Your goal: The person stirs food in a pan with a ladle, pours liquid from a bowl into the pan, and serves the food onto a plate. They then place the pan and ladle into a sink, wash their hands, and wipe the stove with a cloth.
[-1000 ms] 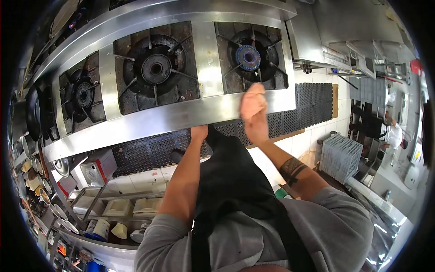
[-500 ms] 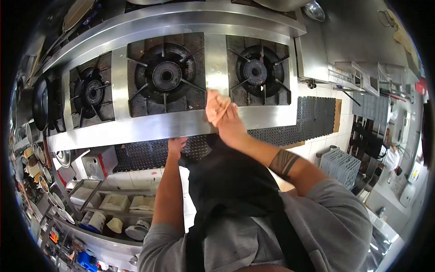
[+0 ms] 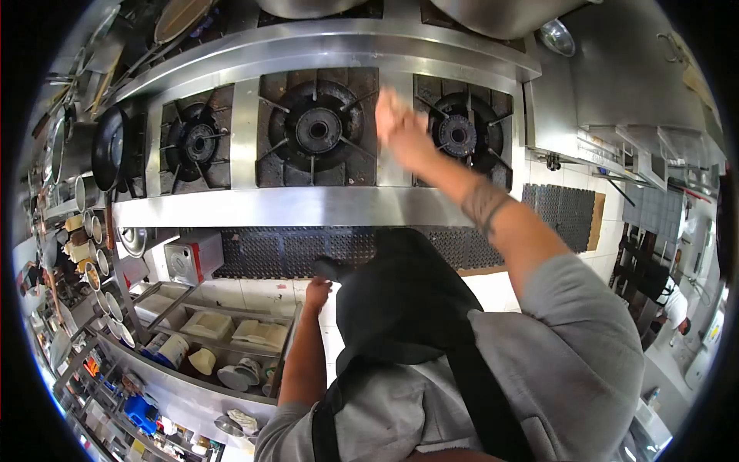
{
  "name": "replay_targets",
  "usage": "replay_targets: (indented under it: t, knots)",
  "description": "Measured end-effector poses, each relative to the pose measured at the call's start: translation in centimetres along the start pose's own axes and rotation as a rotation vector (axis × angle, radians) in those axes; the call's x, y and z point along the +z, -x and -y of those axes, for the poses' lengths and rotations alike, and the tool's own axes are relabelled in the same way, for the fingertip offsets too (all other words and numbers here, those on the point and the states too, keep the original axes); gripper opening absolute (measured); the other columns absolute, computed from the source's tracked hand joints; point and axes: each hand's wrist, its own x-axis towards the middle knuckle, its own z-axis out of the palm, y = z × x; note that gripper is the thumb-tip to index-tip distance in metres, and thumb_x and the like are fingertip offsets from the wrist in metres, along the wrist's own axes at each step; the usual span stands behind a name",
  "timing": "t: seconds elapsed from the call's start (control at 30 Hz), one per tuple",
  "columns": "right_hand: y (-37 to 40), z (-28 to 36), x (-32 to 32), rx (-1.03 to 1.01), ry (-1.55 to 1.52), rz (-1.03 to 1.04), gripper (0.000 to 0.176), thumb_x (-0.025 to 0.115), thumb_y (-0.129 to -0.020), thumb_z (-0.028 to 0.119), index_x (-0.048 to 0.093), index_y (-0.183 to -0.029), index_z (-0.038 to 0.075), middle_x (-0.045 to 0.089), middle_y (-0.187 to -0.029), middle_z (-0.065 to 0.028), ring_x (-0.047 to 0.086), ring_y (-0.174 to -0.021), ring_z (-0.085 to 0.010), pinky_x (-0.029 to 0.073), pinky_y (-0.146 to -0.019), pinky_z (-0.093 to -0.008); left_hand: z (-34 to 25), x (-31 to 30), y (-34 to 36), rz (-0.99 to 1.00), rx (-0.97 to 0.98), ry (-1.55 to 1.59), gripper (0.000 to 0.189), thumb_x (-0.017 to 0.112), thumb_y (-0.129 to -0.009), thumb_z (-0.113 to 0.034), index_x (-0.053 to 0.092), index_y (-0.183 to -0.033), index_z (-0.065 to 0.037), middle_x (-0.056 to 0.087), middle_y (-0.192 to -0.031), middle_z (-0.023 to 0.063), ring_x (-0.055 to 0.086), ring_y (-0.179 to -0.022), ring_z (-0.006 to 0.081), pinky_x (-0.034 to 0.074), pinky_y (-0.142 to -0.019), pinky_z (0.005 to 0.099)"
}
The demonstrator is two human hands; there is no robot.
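My right hand (image 3: 409, 142) presses a crumpled pinkish-orange cloth (image 3: 387, 112) onto the steel strip (image 3: 396, 171) between two burners of the range. The hand and cloth are slightly blurred. To the left of the cloth is the middle burner (image 3: 318, 129); the right burner (image 3: 457, 135) lies partly behind my hand and forearm. My left hand (image 3: 318, 294) hangs low beside my black apron (image 3: 400, 300), away from the stove's front edge (image 3: 246, 206). Its fingers are loosely bent and partly apart, and nothing shows in them.
A third burner (image 3: 198, 143) and a black pan (image 3: 112, 149) are at the left. Large pots (image 3: 500, 14) stand along the back. A drawer unit with white containers (image 3: 260, 334) is behind my left arm. Black mats (image 3: 292, 252) cover the floor. Another person (image 3: 676, 306) is far right.
My right hand has slid the cloth from the front end of the steel strip toward its back. My left hand has dropped away from the stove's front edge. The view has shifted.
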Motion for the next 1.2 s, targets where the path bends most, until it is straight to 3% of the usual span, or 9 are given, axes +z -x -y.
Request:
replay_targets:
  t: [0.13, 0.27, 0.3, 0.43, 0.5, 0.77, 0.83, 1.1, 1.2]
  knots:
    - [8.5, 3.8, -3.5, -0.228, -0.060, -0.037, 0.033, 0.059, -0.088, 0.007, 0.071, -0.112, -0.012, 0.061, -0.134, -0.0383, 0.058, -0.130, -0.0501, 0.050, -0.104, -0.0590, 1.1, -0.6, 2.2, 0.006, -0.029, -0.109, 0.037, 0.072, -0.092, -0.017, 0.065, -0.125, -0.001, 0.074, -0.103, 0.0111, 0.075, -0.078, 0.0194, 0.055, -0.056, 0.0337]
    - [0.6, -3.9, -4.2, 0.120, -1.202, 0.141, 0.014, 0.066, -0.083, 0.016, 0.075, -0.093, 0.011, 0.074, -0.088, -0.0164, 0.070, -0.075, -0.0372, 0.058, -0.067, -0.0428, -1.4, -1.6, 4.4, -0.050, 0.015, -0.115, 0.037, 0.070, -0.093, -0.018, 0.066, -0.124, 0.001, 0.074, -0.108, 0.0114, 0.075, -0.081, 0.0199, 0.056, -0.060, 0.0330]
    - [-2.3, -5.1, -4.0, 0.088, -0.799, -0.344, 0.017, 0.065, -0.085, 0.013, 0.076, -0.098, 0.015, 0.074, -0.087, -0.0144, 0.070, -0.077, -0.0353, 0.058, -0.067, -0.0413, -2.6, -1.8, 5.4, -0.102, 0.029, -0.012, 0.037, 0.070, -0.093, -0.018, 0.066, -0.125, 0.001, 0.074, -0.108, 0.0110, 0.076, -0.082, 0.0200, 0.056, -0.062, 0.0332]
    - [-9.0, -9.3, -6.9, -0.075, -0.403, -0.629, 0.031, 0.065, -0.084, 0.013, 0.074, -0.113, 0.017, 0.072, -0.113, -0.0106, 0.066, -0.110, -0.0342, 0.051, -0.096, -0.0478, -6.3, -1.8, 9.1, -0.158, 0.028, 0.112, 0.041, 0.068, -0.092, -0.015, 0.064, -0.128, 0.004, 0.074, -0.104, 0.0133, 0.073, -0.088, 0.0204, 0.055, -0.074, 0.0331]
    - [-9.8, -11.1, -7.3, -0.104, -0.129, -0.113, 0.029, 0.059, -0.092, 0.019, 0.073, -0.117, 0.020, 0.070, -0.129, -0.0037, 0.064, -0.119, -0.0278, 0.050, -0.099, -0.0458, -6.6, -1.8, 9.8, -0.150, 0.041, 0.039, 0.040, 0.068, -0.093, -0.016, 0.065, -0.127, 0.004, 0.074, -0.104, 0.0136, 0.072, -0.087, 0.0207, 0.055, -0.077, 0.0332]
    - [-1.4, -32.2, 9.6, 0.190, -0.222, -0.351, 0.039, 0.048, -0.104, 0.035, 0.070, -0.134, 0.025, 0.071, -0.134, 0.0043, 0.067, -0.121, -0.0204, 0.053, -0.104, -0.0386, -4.9, -2.2, 11.4, -0.134, 0.125, -0.159, 0.035, 0.066, -0.093, -0.016, 0.068, -0.122, 0.003, 0.076, -0.094, 0.0120, 0.073, -0.080, 0.0189, 0.055, -0.067, 0.0322]
    - [1.1, -35.1, 9.0, 0.348, -0.033, -0.030, 0.042, 0.040, -0.106, 0.027, 0.070, -0.130, 0.010, 0.071, -0.133, -0.0067, 0.066, -0.121, -0.0315, 0.054, -0.103, -0.0455, -3.3, -2.3, 11.0, -0.138, 0.089, -0.213, 0.034, 0.065, -0.094, -0.015, 0.067, -0.122, 0.003, 0.076, -0.098, 0.0140, 0.073, -0.081, 0.0196, 0.056, -0.069, 0.0334]
    - [13.6, -31.9, 10.1, 0.526, 0.029, 0.360, 0.042, 0.042, -0.105, 0.031, 0.053, -0.143, 0.014, 0.069, -0.132, -0.0140, 0.070, -0.114, -0.0346, 0.058, -0.093, -0.0492, 0.4, -2.7, 12.9, -0.132, 0.177, -0.016, 0.034, 0.062, -0.096, -0.011, 0.065, -0.127, 0.002, 0.075, -0.107, 0.0154, 0.074, -0.093, 0.0221, 0.057, -0.078, 0.0351]
    - [21.5, -22.5, 6.9, 0.592, 0.076, 0.404, 0.035, 0.053, -0.101, 0.033, 0.077, -0.105, 0.008, 0.078, -0.101, -0.0152, 0.076, -0.096, -0.0348, 0.061, -0.082, -0.0468, 2.5, -3.4, 13.7, -0.171, 0.129, 0.013, 0.035, 0.062, -0.091, -0.005, 0.067, -0.125, 0.002, 0.075, -0.105, 0.0167, 0.073, -0.090, 0.0232, 0.058, -0.081, 0.0344]
